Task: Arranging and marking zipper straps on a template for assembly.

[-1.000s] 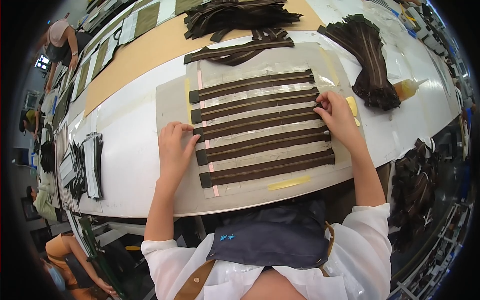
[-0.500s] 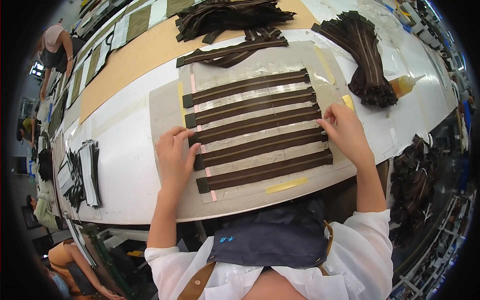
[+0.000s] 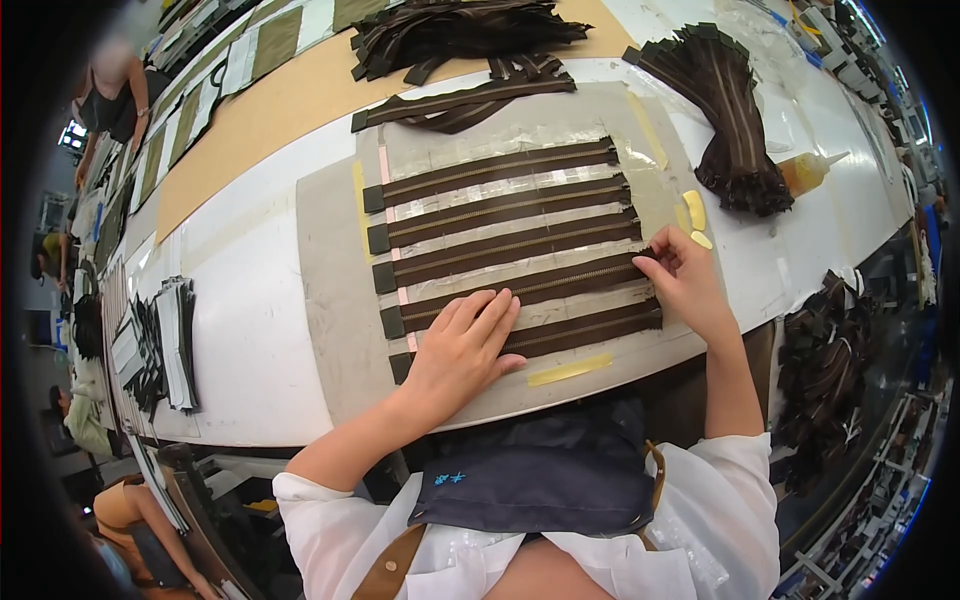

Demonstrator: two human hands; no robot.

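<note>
Several dark brown zippers with brass teeth lie in parallel rows on a grey board (image 3: 335, 310), their black square end tabs lined up at the left. My left hand (image 3: 450, 345) rests flat, fingers stretched out, on the left part of the second-nearest zipper (image 3: 575, 281). It also covers part of the nearest zipper (image 3: 595, 327). At the right end of the second-nearest zipper, my right hand (image 3: 690, 285) pinches the tape between thumb and fingers. A pink strip (image 3: 388, 180) runs under the tab ends.
Loose zippers (image 3: 450, 110) and a dark pile of zippers (image 3: 450, 35) lie beyond the board. A zipper bundle (image 3: 735, 110) and a yellowish squeeze bottle (image 3: 805, 172) are at the right. Small yellow pieces (image 3: 694, 212) sit near my right hand. Cut pieces (image 3: 178, 345) lie left; another person (image 3: 118, 90) stands far left.
My left hand has moved right from the tab ends onto the second-nearest zipper and flattened. My right hand has shifted slightly down and now pinches that zipper's end. A second yellow piece has become visible.
</note>
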